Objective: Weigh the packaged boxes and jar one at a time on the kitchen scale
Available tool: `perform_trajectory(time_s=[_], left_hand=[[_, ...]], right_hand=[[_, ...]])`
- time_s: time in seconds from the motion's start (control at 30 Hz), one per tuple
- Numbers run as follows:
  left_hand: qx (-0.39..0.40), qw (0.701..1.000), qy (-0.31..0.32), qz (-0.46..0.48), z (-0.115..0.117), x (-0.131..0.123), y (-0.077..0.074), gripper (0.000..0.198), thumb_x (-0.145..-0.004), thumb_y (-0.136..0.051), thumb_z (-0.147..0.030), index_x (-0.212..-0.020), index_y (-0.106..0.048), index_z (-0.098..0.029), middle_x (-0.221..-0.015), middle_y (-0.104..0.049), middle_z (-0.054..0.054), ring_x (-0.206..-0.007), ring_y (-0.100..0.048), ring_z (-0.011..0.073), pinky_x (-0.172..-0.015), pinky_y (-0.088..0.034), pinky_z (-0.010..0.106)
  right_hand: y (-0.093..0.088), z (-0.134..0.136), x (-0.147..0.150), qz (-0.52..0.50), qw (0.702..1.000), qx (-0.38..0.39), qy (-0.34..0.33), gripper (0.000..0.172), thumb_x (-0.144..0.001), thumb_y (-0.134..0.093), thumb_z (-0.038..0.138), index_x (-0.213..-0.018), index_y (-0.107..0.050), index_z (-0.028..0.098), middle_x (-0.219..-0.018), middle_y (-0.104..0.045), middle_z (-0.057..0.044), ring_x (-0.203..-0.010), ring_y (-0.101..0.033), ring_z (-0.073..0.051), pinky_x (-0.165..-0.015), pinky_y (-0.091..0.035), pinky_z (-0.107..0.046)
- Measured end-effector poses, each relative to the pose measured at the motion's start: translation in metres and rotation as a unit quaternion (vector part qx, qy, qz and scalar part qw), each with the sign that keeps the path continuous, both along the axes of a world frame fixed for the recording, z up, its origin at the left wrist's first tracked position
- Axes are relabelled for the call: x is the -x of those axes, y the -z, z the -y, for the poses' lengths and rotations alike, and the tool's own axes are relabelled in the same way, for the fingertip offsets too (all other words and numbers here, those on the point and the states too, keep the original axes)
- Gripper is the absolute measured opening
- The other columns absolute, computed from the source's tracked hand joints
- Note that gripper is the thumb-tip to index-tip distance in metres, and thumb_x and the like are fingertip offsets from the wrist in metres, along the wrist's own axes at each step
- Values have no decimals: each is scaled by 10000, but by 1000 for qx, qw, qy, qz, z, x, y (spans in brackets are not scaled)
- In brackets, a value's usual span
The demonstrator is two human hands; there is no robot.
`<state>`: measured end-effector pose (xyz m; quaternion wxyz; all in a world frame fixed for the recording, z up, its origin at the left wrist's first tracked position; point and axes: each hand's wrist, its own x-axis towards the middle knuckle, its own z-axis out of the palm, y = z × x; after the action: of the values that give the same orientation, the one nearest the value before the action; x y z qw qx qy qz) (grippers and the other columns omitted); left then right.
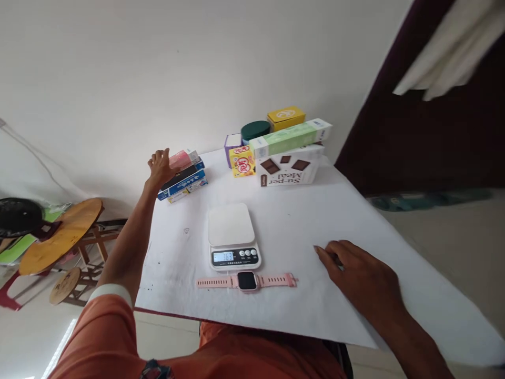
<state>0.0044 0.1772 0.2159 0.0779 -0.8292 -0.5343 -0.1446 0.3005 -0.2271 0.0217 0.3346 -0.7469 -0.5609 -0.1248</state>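
- As the head view looks down over the white bench, your left hand is stretched out to its far left corner, at the near end of a stack of flat boxes.
- Your fingers there are curled against the pink box on top of the stack. The hand shows from behind, so I cannot tell whether it grips the box or only touches it.
- Under the pink box lie a dark box and blue-and-white ones, slightly fanned. The stack is well apart from the scale.
- Your right hand lies palm down on the bench to the right of the scale, fingers flat and pointing left, holding nothing.
- The scale sits mid-bench, its display lit and turned toward you.
- A pink watch lies flat with its strap stretched out, just in front of the scale, between it and the near edge.
- Along the far edge stands a group of containers. A brown-and-white carton has a long green box resting on it and a small yellow box just to its left. A purple box is behind that, and a dark green tin and a yellow tin are by the wall.
- Off the bench to your left stands a round wooden table, with a smaller stool near it.
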Motion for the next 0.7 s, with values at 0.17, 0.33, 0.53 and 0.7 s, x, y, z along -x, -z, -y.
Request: perform_trajectory(time_s=[0.17,0.33,0.53,0.7], left_hand=[[-29,990,136,14,44,-60,-1,712,-902,-765,-406,-1527,-447,-279,-1551,-498,197,-1451,-438,446,-1183,-356,620],[21,958,287,-7,100,-154,15,530,-967,-704,-400,-1438,-512,-250,-1447,-551,154,-1354,-501,381,-1137,-408,553],[-19,965,257,40,126,-214,18,620,-949,-699,-623,-1395,-528,-227,-1418,-537,189,-1368,-467,450,-1127,-390,586],[-45,955,291,35,109,-265,2,731,-967,-617,-718,-1508,-476,-245,-1533,-505,196,-1483,-394,448,-1185,-337,570]], right_hand=[[-2,-2,0,-15,1000,8,4,463,-1102,-407,459,-720,-534,231,-687,-607,-26,-589,-519,-156,-564,-317,-304],[-3,-1,1,-22,1000,3,9,473,-1111,-396,454,-729,-562,230,-686,-608,-35,-602,-522,-162,-577,-313,-311],[-4,0,2,-34,999,-3,11,453,-1116,-392,408,-729,-545,229,-691,-606,-31,-614,-510,-155,-586,-323,-307],[-16,1,-5,-116,992,-37,-29,431,-1105,-458,428,-719,-496,238,-677,-583,0,-577,-484,-133,-582,-362,-289]])
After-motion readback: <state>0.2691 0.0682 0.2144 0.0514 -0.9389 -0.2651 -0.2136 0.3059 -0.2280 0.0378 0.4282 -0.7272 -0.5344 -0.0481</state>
